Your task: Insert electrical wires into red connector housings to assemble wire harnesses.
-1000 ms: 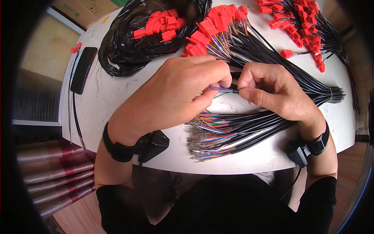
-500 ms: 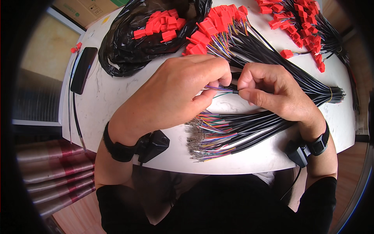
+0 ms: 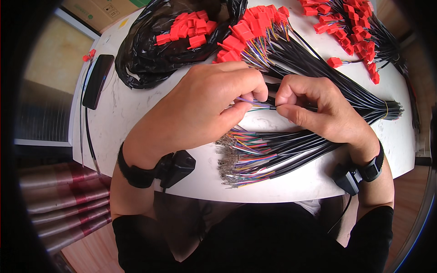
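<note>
1. Your left hand (image 3: 207, 104) and right hand (image 3: 325, 109) pinch a thin black-sheathed cable (image 3: 272, 108) between their fingers, above the white marbled surface (image 3: 202, 191).
2. Just nearer lies a fanned bunch of black cables (image 3: 293, 157); far left, a crumpled black plastic bag (image 3: 141, 63) bears red plastic connectors (image 3: 193, 27).
3. Near left hangs striped maroon fabric (image 3: 68, 200).

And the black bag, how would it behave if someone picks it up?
The bag would probably sag and crumple, since its film looks thin and wrinkled. The red connectors on its film look loose, so they may slide.
</note>
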{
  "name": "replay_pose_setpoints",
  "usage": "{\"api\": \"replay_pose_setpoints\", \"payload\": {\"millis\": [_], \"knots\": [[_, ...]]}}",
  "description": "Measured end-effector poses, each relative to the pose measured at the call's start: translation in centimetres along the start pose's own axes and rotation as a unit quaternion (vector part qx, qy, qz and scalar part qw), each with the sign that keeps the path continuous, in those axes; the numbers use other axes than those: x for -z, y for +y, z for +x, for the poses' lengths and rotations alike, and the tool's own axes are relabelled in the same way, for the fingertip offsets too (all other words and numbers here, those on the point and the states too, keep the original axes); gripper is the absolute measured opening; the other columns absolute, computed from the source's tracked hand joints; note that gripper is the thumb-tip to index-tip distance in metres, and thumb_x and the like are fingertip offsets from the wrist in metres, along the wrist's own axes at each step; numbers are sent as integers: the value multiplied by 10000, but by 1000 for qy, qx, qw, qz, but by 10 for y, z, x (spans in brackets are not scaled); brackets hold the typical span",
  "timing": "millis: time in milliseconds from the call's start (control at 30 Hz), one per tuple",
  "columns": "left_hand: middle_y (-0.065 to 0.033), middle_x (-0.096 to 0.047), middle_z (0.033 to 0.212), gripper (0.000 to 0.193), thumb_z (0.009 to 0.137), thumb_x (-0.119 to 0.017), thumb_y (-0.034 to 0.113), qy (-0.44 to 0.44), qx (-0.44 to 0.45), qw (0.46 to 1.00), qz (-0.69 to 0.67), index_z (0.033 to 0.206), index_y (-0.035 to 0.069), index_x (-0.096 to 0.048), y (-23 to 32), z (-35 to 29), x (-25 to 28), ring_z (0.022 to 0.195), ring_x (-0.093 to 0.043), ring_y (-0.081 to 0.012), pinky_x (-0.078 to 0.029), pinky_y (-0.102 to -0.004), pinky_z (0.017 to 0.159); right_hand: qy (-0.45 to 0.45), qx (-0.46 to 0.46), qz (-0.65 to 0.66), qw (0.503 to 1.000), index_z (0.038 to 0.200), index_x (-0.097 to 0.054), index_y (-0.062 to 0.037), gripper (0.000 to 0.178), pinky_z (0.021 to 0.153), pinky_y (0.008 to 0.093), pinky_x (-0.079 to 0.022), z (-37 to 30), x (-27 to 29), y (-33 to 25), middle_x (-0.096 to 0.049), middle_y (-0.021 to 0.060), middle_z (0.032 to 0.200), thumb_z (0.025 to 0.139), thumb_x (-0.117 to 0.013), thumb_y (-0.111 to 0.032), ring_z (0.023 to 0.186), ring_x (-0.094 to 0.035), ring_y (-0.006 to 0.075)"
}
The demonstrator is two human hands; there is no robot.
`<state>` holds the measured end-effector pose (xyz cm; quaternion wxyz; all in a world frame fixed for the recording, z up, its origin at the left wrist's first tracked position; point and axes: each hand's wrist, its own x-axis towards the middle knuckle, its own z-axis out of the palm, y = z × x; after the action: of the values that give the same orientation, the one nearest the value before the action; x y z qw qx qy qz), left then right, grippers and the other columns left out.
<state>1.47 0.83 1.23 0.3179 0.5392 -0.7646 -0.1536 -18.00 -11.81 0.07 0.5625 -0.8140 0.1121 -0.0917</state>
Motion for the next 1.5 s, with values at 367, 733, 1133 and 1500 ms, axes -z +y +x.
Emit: {"api": "replay_pose_setpoints", "payload": {"millis": [367,733,1133,1500], "knots": [[-69,-610,789,192,732,-645,-47,-18,14,1000,3,907,16,-596,-1,1,-2,725,-608,-180,-495,-289,656,-23,-36,-13,999,875,-549,-2,57,615,203,-377,0,3,-2,-487,-24,754,852,-596,-26,686,-449,44],[-71,-599,761,214,721,-647,-41,-3,6,1000,24,918,25,-600,1,1,-2,697,-607,-175,-486,-283,634,-20,-28,-9,999,886,-554,-8,59,637,203,-383,0,4,-1,-495,-23,759,852,-596,-32,695,-452,47],[-70,-664,794,211,757,-646,-26,-32,57,998,-17,956,34,-615,-1,0,-2,732,-661,-164,-495,-269,647,10,20,-40,999,854,-568,11,27,581,238,-411,0,0,3,-552,15,682,835,-585,2,634,-495,64],[-81,-664,831,223,762,-643,-24,-28,58,998,-17,977,26,-614,-1,0,-3,750,-661,-171,-519,-269,686,24,51,-61,997,843,-560,10,38,577,253,-415,1,-2,3,-532,26,662,827,-594,3,620,-486,81]]}}
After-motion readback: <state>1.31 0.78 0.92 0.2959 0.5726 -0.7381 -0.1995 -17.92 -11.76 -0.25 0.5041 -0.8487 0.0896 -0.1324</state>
